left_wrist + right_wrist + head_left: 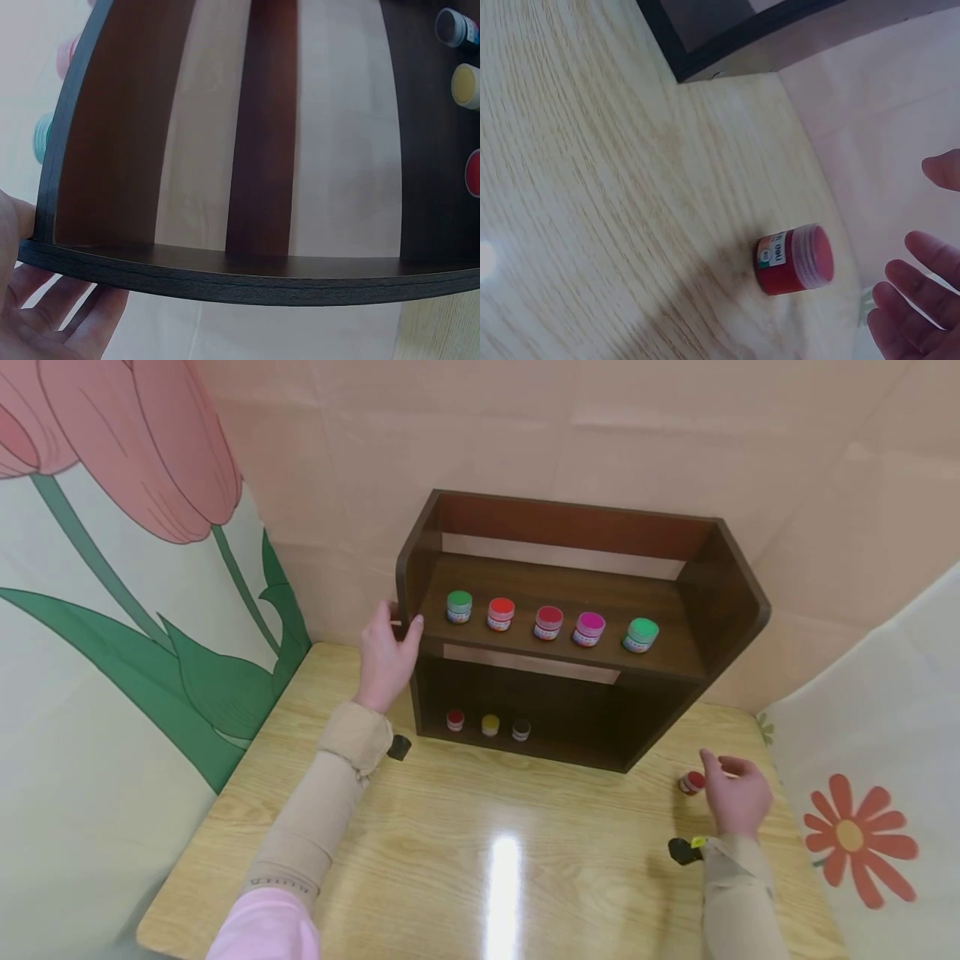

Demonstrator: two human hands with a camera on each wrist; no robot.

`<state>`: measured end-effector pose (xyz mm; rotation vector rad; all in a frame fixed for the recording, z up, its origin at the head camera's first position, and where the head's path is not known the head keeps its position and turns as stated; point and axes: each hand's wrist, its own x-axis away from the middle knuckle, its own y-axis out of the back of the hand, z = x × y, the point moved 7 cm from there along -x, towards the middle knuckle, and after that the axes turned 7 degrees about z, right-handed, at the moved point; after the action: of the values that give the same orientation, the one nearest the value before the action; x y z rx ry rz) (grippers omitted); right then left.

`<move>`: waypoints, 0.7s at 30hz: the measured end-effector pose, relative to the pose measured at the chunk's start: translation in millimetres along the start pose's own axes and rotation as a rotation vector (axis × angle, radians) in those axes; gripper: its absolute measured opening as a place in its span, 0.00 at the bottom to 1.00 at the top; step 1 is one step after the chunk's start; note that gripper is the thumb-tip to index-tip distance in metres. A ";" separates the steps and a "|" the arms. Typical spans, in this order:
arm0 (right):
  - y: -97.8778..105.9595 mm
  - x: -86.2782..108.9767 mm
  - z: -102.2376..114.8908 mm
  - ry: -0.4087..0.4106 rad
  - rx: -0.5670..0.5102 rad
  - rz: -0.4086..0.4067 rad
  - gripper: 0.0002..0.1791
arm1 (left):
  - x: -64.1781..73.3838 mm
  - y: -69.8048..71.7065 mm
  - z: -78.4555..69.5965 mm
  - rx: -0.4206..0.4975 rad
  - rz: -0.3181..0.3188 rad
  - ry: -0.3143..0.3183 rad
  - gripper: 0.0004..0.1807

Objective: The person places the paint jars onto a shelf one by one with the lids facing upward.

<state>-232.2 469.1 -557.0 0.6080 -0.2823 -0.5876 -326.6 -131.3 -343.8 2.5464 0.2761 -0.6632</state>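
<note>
At the left side panel of a dark brown two-tier shelf [570, 658], my left hand [386, 658] grips the edge. The left wrist view has its fingers [97, 319] on the outer face of the panel and the thumb on the other side. My right hand [738, 793] is held above the table's right part, thumb apart from the loosely bent fingers [922, 292], holding nothing. Close beside it stands a red paint jar [787, 261] with a ribbed lid and a white label, on the wooden table [420, 843].
Several jars line the upper tier, among them a green jar [459, 607] and a magenta jar [588, 629]. Below, a dark red jar [455, 720], a yellow jar [490, 725] and a black jar [521, 729] stand towards the left. A peach cloth [510, 435] hangs behind the shelf.
</note>
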 end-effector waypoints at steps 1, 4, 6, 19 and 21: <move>-1.1 -2.1 -1.2 -0.005 0.008 0.007 0.37 | -0.2 0.0 0.2 0.001 0.000 0.000 0.13; -5.4 -9.6 -4.4 0.002 0.031 0.050 0.39 | -0.2 0.3 0.2 0.002 0.001 0.002 0.13; -9.1 -13.9 -7.2 0.011 0.061 0.089 0.40 | 0.3 0.3 0.4 0.001 0.003 0.001 0.13; -29.4 -25.0 -17.4 0.071 0.254 0.206 0.45 | 0.7 0.4 2.6 0.006 0.002 -0.005 0.14; -31.3 -23.2 -16.5 0.070 0.285 0.225 0.46 | 0.1 0.3 2.4 0.004 0.006 -0.003 0.14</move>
<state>-257.5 469.5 -590.9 0.8573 -0.3666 -0.3103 -327.4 -132.8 -345.6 2.5486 0.2659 -0.6659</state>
